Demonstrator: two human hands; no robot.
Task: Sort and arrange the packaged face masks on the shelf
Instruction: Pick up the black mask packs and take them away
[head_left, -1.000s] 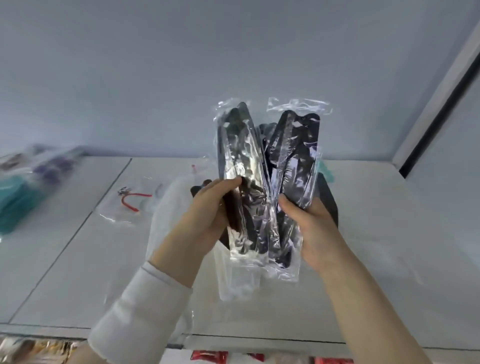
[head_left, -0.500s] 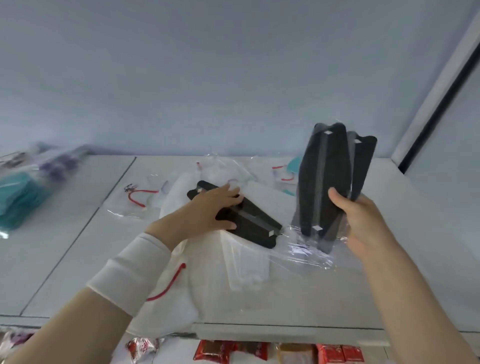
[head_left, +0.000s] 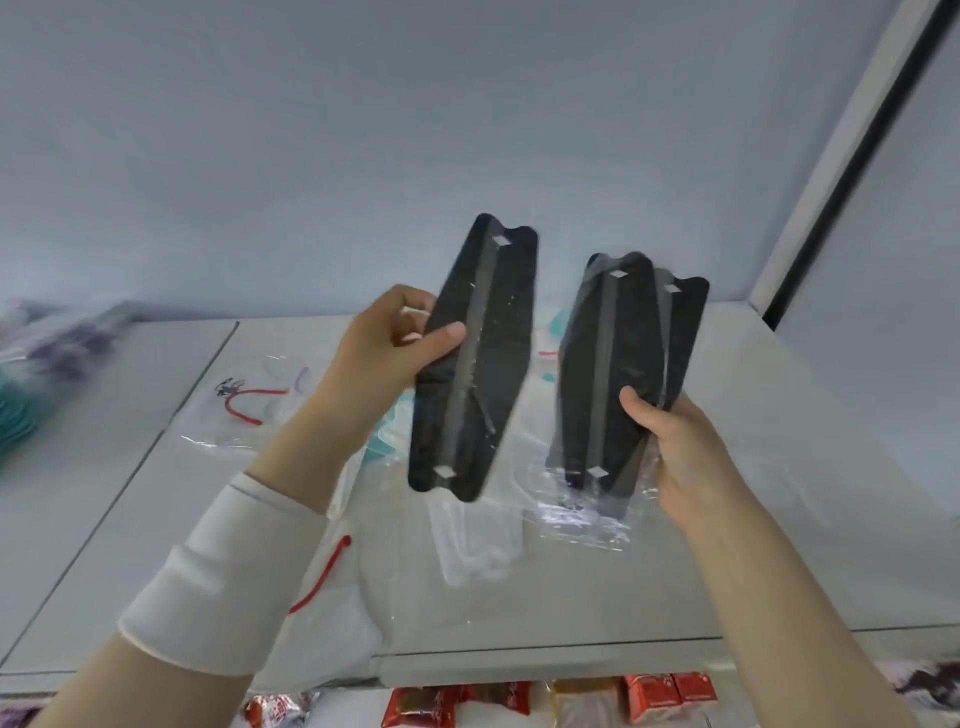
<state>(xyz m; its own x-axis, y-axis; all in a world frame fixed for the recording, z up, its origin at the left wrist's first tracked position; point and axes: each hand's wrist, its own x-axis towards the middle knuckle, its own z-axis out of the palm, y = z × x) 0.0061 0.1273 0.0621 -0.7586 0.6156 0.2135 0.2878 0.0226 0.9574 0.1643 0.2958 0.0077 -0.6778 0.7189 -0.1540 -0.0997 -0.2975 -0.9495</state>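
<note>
A single black mask (head_left: 472, 358), folded flat in a clear wrapper, is held nearly upright above the shelf (head_left: 779, 467), gripped at its left edge by the left hand (head_left: 384, 353). A pair of black masks (head_left: 618, 374), overlapped in clear wrappers, is held upright in the right hand (head_left: 675, 447), near the first but apart from it. White masks (head_left: 478, 551) in clear packets are spread flat on the shelf beneath, and a blurred teal stack (head_left: 15, 415) is seen at the far left.

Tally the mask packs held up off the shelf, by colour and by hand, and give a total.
Black pack in left hand: 1
Black packs in right hand: 2, overlapped
Total: 3
</note>
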